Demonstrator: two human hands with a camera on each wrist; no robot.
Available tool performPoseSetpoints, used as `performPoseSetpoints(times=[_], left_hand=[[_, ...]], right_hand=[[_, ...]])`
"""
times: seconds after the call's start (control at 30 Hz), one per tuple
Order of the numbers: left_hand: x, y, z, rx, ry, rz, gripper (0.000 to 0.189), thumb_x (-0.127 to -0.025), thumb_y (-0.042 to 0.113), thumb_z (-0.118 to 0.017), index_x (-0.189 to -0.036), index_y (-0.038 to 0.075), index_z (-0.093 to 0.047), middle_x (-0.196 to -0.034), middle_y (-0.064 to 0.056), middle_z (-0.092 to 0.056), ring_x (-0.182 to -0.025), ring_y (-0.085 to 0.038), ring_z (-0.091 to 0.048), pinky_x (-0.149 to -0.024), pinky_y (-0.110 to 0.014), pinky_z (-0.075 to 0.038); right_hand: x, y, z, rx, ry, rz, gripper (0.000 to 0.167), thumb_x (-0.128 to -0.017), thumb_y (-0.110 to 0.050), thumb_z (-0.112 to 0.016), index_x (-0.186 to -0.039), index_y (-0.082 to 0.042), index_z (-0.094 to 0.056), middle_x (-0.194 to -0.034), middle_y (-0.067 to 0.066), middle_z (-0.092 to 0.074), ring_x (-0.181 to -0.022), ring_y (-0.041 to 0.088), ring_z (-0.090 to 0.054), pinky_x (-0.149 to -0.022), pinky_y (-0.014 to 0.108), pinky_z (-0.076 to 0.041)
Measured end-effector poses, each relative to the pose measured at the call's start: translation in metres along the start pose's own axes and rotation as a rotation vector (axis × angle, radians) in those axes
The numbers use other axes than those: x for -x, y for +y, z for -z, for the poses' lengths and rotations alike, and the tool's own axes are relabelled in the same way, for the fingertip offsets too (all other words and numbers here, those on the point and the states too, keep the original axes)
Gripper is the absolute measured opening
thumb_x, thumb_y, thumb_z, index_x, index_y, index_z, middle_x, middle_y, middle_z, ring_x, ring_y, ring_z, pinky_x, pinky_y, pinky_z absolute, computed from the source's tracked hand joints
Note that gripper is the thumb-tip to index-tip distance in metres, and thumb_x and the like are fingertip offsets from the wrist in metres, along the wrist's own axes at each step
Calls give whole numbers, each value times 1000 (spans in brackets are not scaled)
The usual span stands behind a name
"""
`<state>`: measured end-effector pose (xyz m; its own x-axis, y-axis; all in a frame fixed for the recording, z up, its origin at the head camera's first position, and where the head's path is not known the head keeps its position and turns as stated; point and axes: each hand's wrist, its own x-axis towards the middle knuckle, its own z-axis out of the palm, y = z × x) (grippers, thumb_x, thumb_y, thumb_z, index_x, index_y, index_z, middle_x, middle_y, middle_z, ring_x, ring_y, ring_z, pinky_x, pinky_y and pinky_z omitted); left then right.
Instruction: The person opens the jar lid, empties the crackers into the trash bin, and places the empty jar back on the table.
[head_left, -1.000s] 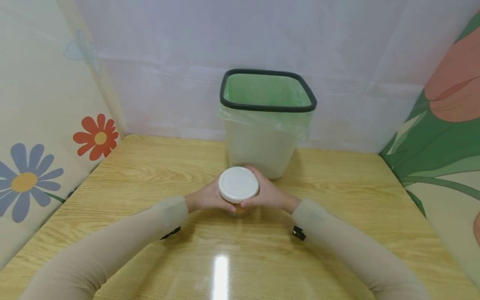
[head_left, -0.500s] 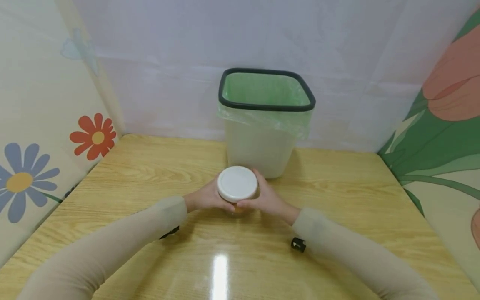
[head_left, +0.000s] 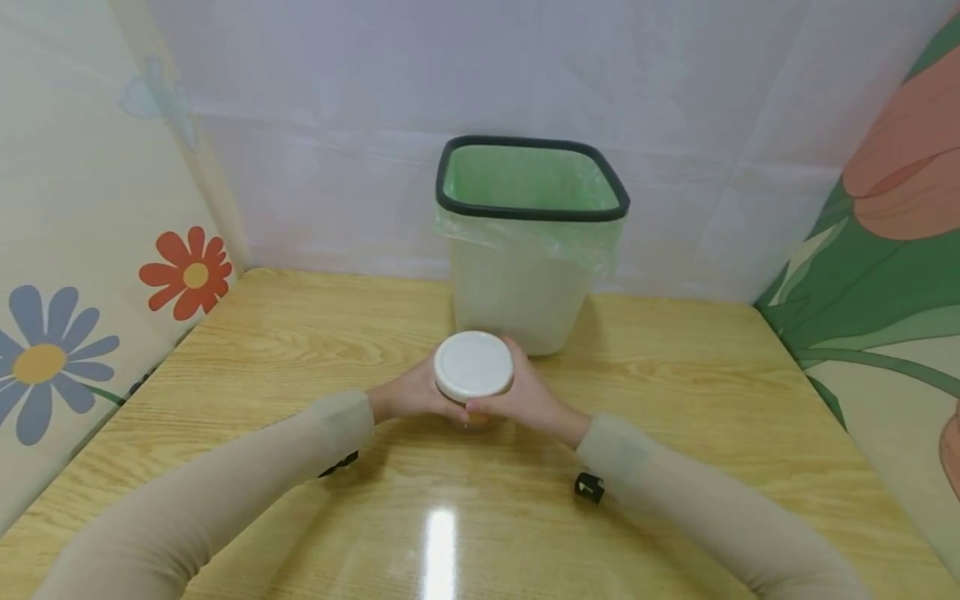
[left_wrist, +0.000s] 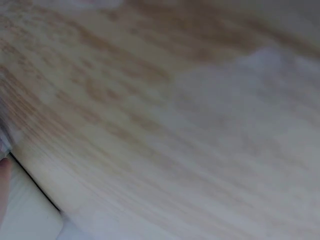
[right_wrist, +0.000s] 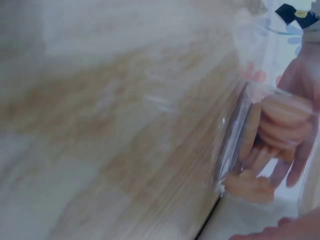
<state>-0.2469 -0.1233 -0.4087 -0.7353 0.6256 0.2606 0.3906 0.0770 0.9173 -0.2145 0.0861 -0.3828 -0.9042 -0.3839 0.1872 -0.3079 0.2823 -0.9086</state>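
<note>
A clear jar (right_wrist: 225,145) with a white lid (head_left: 474,365) stands in front of the bin, gripped from both sides. Round tan biscuits (right_wrist: 285,112) show through its wall in the right wrist view. My left hand (head_left: 415,392) curls round the jar's left side, and my right hand (head_left: 536,402) holds the right side. The two thumbs meet at the near side, just below the lid. Most of the jar's body is hidden by the hands and lid in the head view. Only a sliver of a finger (left_wrist: 4,182) shows in the left wrist view.
Behind the jar stands a pale bin (head_left: 517,283) with a black rim (head_left: 532,214) and a green liner bag (head_left: 525,175). The wooden table (head_left: 690,392) is bounded by a white back sheet (head_left: 337,167) and flower-patterned side panels (head_left: 862,308).
My right thumb has slid a little to the left along the jar's near side, and the right wrist has shifted slightly. The jar stays nearly in place, both hands still gripping it.
</note>
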Motion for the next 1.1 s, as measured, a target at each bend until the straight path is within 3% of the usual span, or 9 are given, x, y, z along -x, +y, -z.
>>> performPoseSetpoints(times=[0.2,0.5,0.8,1.1], left_hand=[[1,3,-1,15,-8,4,109,-61,7,-92,-147,0,-25,-142,-19,-42,-129,-32,-41,-112,-49,-26],[1,4,-1,0,-3,15,108,-61,4,-92,-146,-2,-25,-141,-20,-42,-129,-33,-40,-112,-49,-26],[2,1,0,5,-4,22,110,-62,11,-93,-147,0,-24,-142,-19,-40,-130,-34,-39,-112,-50,-26],[3,4,-1,12,-18,17,112,-63,16,-93,-148,1,-23,-142,-18,-40,-130,-32,-40,-112,-50,-26]], right_hand=[[-2,3,6,3,-45,5,97,-69,-5,-86,-145,5,-27,-137,23,-45,-125,35,-46,-109,49,-32],[-9,9,13,-13,-122,97,92,-67,-2,-86,-141,7,-32,-137,23,-46,-125,35,-46,-110,49,-31],[-14,13,19,5,-167,54,96,-68,-7,-86,-145,5,-28,-141,23,-43,-128,36,-43,-112,51,-27],[-17,12,25,9,-234,81,94,-69,-6,-86,-144,6,-30,-142,23,-41,-128,36,-42,-112,50,-27]])
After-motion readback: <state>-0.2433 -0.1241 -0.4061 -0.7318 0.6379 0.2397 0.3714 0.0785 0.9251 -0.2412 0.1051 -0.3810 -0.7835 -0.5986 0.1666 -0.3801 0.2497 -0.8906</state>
